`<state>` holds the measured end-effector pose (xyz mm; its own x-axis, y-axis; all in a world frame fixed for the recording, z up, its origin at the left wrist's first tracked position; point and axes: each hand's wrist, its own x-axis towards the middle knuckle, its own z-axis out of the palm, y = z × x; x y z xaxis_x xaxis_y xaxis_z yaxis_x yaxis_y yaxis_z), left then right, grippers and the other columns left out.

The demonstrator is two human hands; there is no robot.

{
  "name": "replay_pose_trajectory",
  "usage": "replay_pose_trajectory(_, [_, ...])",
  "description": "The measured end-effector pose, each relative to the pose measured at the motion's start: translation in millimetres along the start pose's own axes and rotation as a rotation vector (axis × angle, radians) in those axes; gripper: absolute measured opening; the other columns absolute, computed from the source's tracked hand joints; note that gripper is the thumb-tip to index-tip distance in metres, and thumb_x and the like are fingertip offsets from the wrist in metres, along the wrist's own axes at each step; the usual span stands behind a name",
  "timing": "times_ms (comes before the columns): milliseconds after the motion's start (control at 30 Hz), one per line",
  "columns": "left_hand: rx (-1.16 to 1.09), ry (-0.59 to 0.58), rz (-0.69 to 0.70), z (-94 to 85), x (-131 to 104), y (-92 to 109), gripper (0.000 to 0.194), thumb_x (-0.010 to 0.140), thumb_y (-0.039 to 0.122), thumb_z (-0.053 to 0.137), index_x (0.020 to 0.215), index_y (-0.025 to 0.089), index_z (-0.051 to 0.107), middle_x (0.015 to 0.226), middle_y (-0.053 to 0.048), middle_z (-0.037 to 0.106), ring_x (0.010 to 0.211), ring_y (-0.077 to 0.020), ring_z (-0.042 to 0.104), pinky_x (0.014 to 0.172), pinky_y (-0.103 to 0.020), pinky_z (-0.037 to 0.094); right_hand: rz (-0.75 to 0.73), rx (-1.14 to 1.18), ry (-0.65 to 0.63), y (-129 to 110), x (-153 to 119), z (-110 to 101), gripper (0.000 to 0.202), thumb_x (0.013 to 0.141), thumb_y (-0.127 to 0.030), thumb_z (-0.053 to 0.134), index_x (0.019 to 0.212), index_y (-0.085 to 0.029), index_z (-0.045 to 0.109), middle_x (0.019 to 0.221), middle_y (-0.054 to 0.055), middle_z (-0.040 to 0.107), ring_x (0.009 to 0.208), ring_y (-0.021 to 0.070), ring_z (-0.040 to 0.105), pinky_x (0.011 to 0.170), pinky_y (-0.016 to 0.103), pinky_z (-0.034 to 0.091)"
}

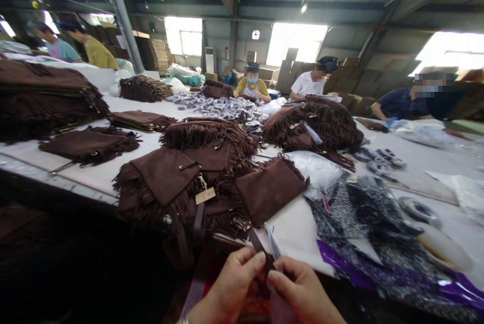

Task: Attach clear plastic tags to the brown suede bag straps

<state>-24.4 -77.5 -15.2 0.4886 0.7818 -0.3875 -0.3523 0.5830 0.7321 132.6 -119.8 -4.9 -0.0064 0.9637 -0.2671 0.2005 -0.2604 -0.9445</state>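
Observation:
My left hand [238, 276] is closed in a pinch on a dark brown strap [258, 243]. That strap runs up to a metal clip at the lower corner of a brown fringed bag [270, 187] lying on the table edge. Close beside it, my right hand [298, 283] pinches the same strap along with a pale, thin strip [273, 243] that sticks up above the fingers; what that strip is I cannot make out. Left of the bag lies a pile of brown fringed bags [159, 175], one carrying a tan tag [205, 196].
More fringed bags are stacked at left [41, 92] and right [313, 119]. Wrapped grey coils [223, 104] cover the table's middle. At right lie a clear plastic bag [315, 167] and black-and-white woven fabric [363, 213] with purple trim. Several people sit around the tables.

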Motion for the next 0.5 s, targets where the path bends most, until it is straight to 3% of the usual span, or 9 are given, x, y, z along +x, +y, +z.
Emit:
replay_pose_trajectory(100, [-0.225,0.088,-0.129,-2.3,9,12,0.041,0.074,0.052,0.073,0.086,0.015,0.063,0.060,0.002,0.056,0.048,-0.0082,0.048,0.045,-0.017,0.033,-0.033,-0.012,-0.065,1,-3,-3,0.032,0.074,-0.045,0.069,0.069,-0.014,0.068,0.065,0.001,0.063,0.064,0.0162,0.052,0.060,0.025,0.039])
replay_pose_trajectory(233, [-0.275,0.184,-0.075,4.0,20,17,0.036,0.063,0.033,0.084,0.074,0.017,0.054,0.054,0.007,0.049,0.043,-0.0029,0.038,0.042,-0.013,0.024,-0.048,-0.072,-0.055,-1,-2,-3,0.043,0.079,-0.054,0.064,0.068,-0.013,0.070,0.066,0.003,0.063,0.065,0.0172,0.053,0.061,0.026,0.039])
replay_pose_trajectory(400, [-0.181,0.122,-0.023,10.5,24,0,0.042,0.060,0.040,0.087,0.078,0.015,0.058,0.055,0.006,0.052,0.045,-0.0041,0.042,0.043,-0.015,0.030,-0.019,-0.096,0.115,-12,14,1,0.058,0.079,-0.069,0.060,0.061,-0.013,0.063,0.057,0.001,0.056,0.059,0.0157,0.047,0.054,0.025,0.035])
replay_pose_trajectory(500, [-0.197,0.112,-0.020,5.9,22,-3,0.042,0.062,0.040,0.087,0.078,0.014,0.058,0.057,0.005,0.052,0.046,-0.0041,0.043,0.044,-0.015,0.030,0.005,-0.021,0.050,-16,19,2,0.062,0.081,-0.072,0.056,0.066,-0.013,0.066,0.059,0.002,0.059,0.058,0.0157,0.050,0.051,0.025,0.036])
